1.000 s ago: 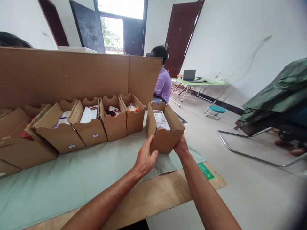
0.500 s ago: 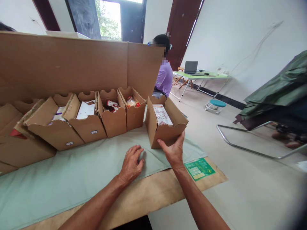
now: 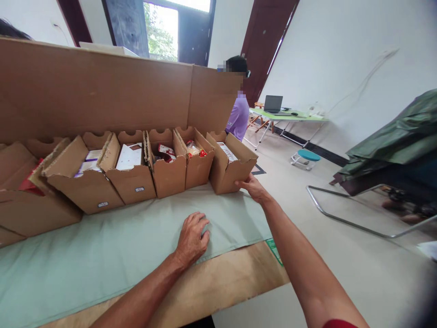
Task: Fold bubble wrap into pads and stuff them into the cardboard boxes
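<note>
At the right end of the row stands a cardboard box (image 3: 221, 177) with an open top and a white printed carton (image 3: 226, 151) inside it. My right hand (image 3: 253, 187) grips its near right corner, thumb on the front and fingers behind the side. To its left, close beside it, is a box (image 3: 200, 171) with small red and clear packets. My left hand (image 3: 194, 237) lies on the pale green cloth (image 3: 136, 246) in front of the boxes, fingers loosely spread, holding nothing.
More open cardboard boxes (image 3: 133, 184) with packaged goods line up to the left. Behind them rises a tall cardboard panel (image 3: 102, 91). A person in a purple shirt (image 3: 238, 116) sits beyond it. A blue stool (image 3: 309, 156) and a metal-framed chair (image 3: 341, 223) stand right.
My right hand has pushed the end box away from me and leftward, up beside the row. My left hand has stayed on the cloth. The view has shifted slightly.
</note>
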